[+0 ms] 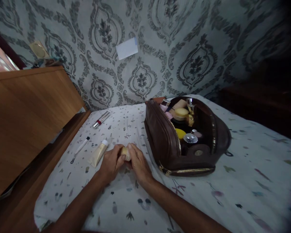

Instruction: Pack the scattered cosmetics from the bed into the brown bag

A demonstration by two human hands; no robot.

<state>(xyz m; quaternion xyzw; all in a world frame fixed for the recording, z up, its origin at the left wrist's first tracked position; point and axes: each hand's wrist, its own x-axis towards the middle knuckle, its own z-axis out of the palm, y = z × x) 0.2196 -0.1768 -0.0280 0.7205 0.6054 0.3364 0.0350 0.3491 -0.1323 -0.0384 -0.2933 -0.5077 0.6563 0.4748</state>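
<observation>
Between my two hands, just above the printed sheet, is a small yellowish round container (124, 152), perhaps a cosmetic jar; the fingers hide much of it. My left hand (112, 161) is closed around its left side. On the opposite side my right hand (138, 163) grips it with fingers bent over it. A cream squeeze tube (98, 153) with a white cap lies just left of my left hand. To the right stands a brown leather toiletry bag (160, 139), unzipped, with several cosmetics inside, among them a yellow round container (181, 112) and a silvery lid (190, 138).
On the sheet (128, 194) at left lie a silver tube with a red band (101, 119) and a thin white brush (80, 149). A wooden headboard or cabinet (34, 106) borders the left side. Behind is a patterned wall (140, 81) with a white paper (127, 48).
</observation>
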